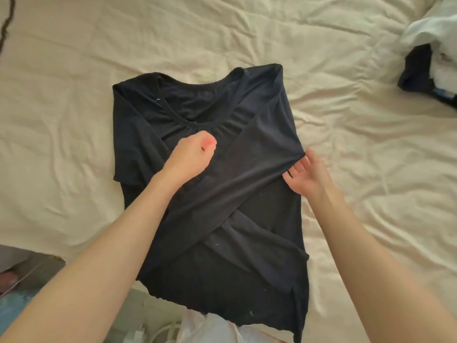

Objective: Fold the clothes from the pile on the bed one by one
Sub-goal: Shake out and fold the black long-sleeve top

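We're looking down at a wrinkled cream cotton bed sheet (pixel 74 120) w/ a thin dark cord (pixel 6 23) lying at the far left edge. Bottom left, past the mattress edge, a bit of floor is showing, too blurry to name what's there.

Our left hand (pixel 190 157) is resting mid-chest on the black short-sleeve knit t-shirt (pixel 197 107), fingers curled into a loose fist, knuckles down on the fabric; whether it's pinching cloth underneath, we can't tell. The shirt is lying flat in the centre of the bed, neckline away from us, hem hanging over the near edge. Both sides are lying folded inward, the flaps crossing over the middle of the shirt.

Our right hand (pixel 306 172) is sitting at the shirt's right edge, palm up, fingers slightly spread, fingertips tucked under the taut fold of that edge, lifting it a little.

Far right, upper corner, the pile of remaining clothes (pixel 430 58) is sitting well apart from the shirt: white and dark pieces bunched together.
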The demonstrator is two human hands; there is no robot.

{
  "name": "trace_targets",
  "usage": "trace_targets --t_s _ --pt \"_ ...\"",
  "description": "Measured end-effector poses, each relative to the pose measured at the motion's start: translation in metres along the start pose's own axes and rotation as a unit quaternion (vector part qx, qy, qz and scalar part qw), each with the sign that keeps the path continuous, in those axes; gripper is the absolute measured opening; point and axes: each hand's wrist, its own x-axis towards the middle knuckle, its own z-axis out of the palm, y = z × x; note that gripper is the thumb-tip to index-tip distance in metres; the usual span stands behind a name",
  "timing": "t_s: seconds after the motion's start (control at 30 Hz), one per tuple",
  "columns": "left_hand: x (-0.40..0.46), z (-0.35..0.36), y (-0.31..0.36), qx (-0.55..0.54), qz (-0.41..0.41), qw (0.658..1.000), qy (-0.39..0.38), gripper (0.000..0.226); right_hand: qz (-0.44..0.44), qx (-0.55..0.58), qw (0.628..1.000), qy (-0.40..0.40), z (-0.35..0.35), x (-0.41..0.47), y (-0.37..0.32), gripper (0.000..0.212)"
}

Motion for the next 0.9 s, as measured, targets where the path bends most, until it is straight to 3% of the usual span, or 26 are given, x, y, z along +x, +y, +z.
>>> trace_targets --t_s 0.13,0.23,0.33,0.5,0.67,0.73,0.9 --pt "0.062 0.035 0.068 -0.06 0.066 0.996 -0.005 0.035 0.036 -0.018 0.999 0.001 -0.003 0.004 -0.002 0.032" --pt "0.095 0.054 0.099 -0.061 0.067 0.996 -0.021 0.048 0.05 -0.023 0.999 0.003 -0.002 0.008 -0.004 0.026" --pt "0.123 0.06 0.121 -0.084 0.046 0.995 0.001 0.03 0.051 0.037 0.998 -0.012 -0.003 0.012 -0.004 0.02" --pt "0.15 0.059 0.146 -0.3 -0.023 0.954 0.012 0.013 0.043 0.151 0.986 -0.058 -0.008 0.014 -0.002 0.024" --pt "0.134 0.06 0.128 -0.291 0.007 0.957 0.014 0.028 -0.058 0.019 0.996 -0.07 -0.01 0.014 0.0 0.029" --pt "0.111 0.058 0.109 -0.224 0.034 0.974 0.028 0.031 -0.087 -0.047 0.992 -0.073 -0.014 0.009 0.005 0.027" --pt "0.033 0.051 0.033 -0.114 0.034 0.993 0.021 0.04 -0.053 -0.128 0.988 -0.064 -0.028 -0.012 0.036 0.032"
